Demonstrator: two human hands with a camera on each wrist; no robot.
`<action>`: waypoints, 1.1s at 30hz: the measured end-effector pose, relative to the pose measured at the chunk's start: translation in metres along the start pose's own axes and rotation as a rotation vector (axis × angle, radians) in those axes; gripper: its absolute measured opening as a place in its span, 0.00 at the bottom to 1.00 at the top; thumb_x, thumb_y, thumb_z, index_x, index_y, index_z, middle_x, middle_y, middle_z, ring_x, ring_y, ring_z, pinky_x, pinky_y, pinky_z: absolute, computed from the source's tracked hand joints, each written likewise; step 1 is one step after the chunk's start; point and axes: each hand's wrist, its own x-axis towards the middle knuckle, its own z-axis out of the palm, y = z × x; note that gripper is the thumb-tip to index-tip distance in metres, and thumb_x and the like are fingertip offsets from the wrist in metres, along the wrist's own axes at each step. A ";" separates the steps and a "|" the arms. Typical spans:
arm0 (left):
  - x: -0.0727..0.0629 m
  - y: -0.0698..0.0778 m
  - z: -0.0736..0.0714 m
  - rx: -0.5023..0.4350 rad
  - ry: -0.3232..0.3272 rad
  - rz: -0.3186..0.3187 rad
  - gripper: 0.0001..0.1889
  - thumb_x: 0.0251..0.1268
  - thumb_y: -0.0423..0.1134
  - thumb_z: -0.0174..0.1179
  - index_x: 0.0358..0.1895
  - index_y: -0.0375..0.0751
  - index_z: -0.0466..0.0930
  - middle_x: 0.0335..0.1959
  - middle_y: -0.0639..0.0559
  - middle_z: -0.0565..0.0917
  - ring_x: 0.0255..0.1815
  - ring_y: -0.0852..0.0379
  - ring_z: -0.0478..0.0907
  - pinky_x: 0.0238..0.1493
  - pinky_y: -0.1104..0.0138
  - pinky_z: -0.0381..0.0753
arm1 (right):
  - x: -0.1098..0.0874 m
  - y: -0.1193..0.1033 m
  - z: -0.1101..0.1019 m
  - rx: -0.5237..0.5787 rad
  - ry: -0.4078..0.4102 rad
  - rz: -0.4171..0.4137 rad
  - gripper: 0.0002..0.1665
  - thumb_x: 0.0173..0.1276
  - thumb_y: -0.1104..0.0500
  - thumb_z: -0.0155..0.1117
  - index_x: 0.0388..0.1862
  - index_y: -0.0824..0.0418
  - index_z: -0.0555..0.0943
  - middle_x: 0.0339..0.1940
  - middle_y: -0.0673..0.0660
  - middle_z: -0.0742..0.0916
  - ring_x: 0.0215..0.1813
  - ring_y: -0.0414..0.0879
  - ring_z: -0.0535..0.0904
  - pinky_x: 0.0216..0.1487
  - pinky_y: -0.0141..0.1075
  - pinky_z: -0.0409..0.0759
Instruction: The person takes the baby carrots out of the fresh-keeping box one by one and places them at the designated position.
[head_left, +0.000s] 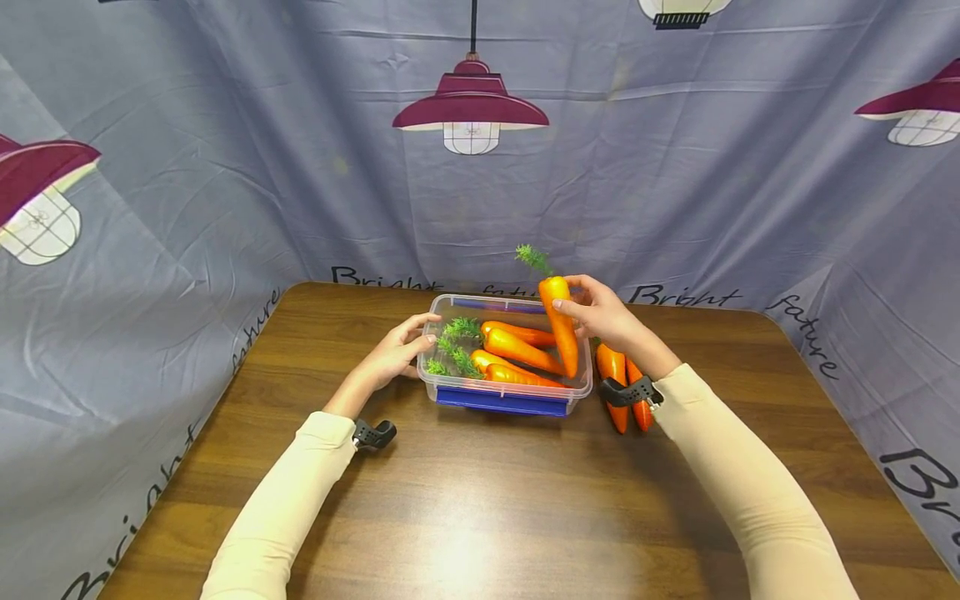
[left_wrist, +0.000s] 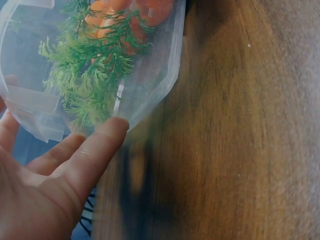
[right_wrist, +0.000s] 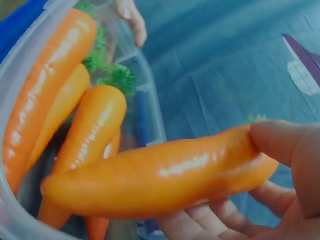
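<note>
My right hand (head_left: pixel 597 312) grips an orange carrot (head_left: pixel 561 325) near its top, thumb on one side and fingers on the other. In the head view it is tilted, green leaves up and tip down over the right part of a clear plastic container (head_left: pixel 504 393). Several carrots (right_wrist: pixel 90 130) lie side by side in that container, their leaves (left_wrist: pixel 95 65) toward its left end. My left hand (head_left: pixel 396 350) is at the container's left end, fingers extended and spread, fingertips right at the rim.
Two more carrots (head_left: pixel 617 387) lie on the wooden table (head_left: pixel 465 500) right of the container, partly covered by the right wrist strap (head_left: pixel 633 392). A blue latch (head_left: pixel 501 402) runs along the container's front. Behind the table hangs a grey printed curtain (head_left: pixel 337 183).
</note>
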 end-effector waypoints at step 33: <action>0.002 -0.001 -0.003 -0.012 -0.016 -0.014 0.26 0.82 0.43 0.48 0.78 0.48 0.59 0.72 0.30 0.65 0.66 0.31 0.74 0.47 0.50 0.90 | -0.068 0.096 -0.099 0.453 0.103 0.178 0.21 0.78 0.59 0.59 0.56 0.39 0.61 0.31 0.46 0.82 0.25 0.36 0.75 0.31 0.36 0.85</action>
